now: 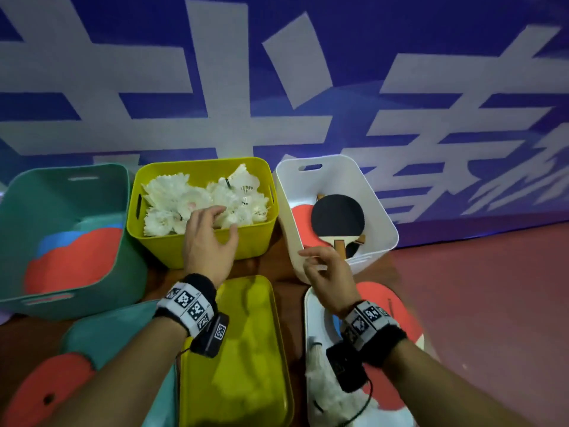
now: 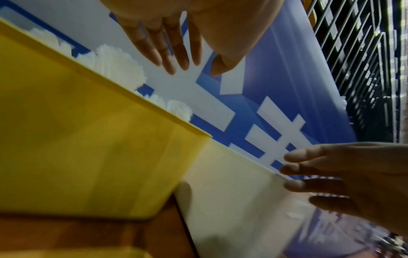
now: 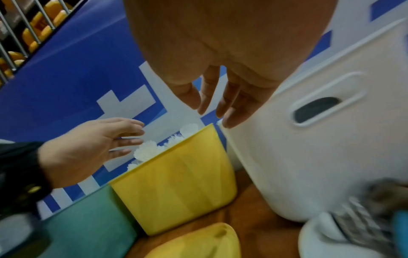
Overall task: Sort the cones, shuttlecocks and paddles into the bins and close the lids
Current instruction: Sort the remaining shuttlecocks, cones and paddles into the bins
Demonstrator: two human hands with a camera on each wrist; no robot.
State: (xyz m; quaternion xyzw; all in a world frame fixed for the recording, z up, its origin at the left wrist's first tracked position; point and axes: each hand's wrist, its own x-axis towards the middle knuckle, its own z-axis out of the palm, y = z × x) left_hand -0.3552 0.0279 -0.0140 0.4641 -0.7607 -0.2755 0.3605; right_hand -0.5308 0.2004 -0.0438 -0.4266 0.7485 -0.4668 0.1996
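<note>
Three open bins stand in a row. The teal bin (image 1: pixel 61 198) holds flat red cones (image 1: pixel 74 260), the yellow bin (image 1: pixel 255 238) is heaped with white shuttlecocks (image 1: pixel 166 208), and the white bin (image 1: pixel 378 211) holds paddles (image 1: pixel 337 215). My left hand (image 1: pixel 212 235) hovers over the yellow bin's near rim with fingers spread and holds nothing; its fingers (image 2: pixel 174 57) are straight. My right hand (image 1: pixel 320 266) is at the white bin's near left corner with relaxed fingers (image 3: pixel 229 108), also empty. Loose shuttlecocks (image 1: pixel 326 392) and a red cone (image 1: pixel 397 315) lie on the white lid (image 1: pixel 314 315).
A yellow lid (image 1: pixel 237 349) lies flat in front of the yellow bin and a teal lid (image 1: pixel 101 334) in front of the teal bin. Another red cone (image 1: pixel 52 392) lies at the lower left. A blue banner wall (image 1: pixel 308 72) stands right behind the bins.
</note>
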